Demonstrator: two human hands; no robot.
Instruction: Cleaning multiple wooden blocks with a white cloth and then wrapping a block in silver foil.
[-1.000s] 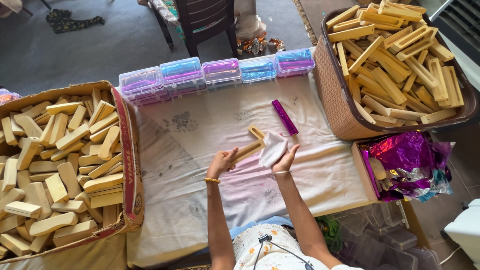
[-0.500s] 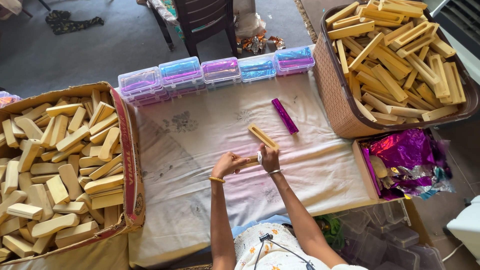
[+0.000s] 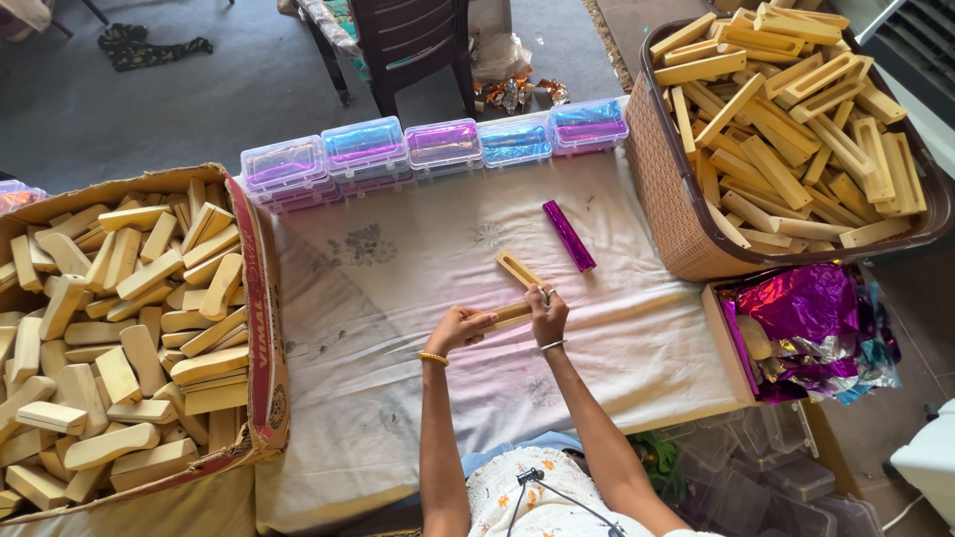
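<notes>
your left hand (image 3: pixel 456 329) and right hand (image 3: pixel 548 310) are both closed on one pale slotted wooden stick (image 3: pixel 505 315), held over the white cloth (image 3: pixel 378 298). keep it level and your fingers off the slot. just beyond your right hand lies a second slotted stick (image 3: pixel 518 268); further out, a glossy purple foil-wrapped bar (image 3: pixel 568 235). the wood looks smooth, the foil slick.

— What's held at frame centre?
— A pale wooden block (image 3: pixel 505 316), lying nearly level, possibly slotted.
— And beside it?
— A slotted wooden block (image 3: pixel 518 268), angled, on the cloth.
</notes>
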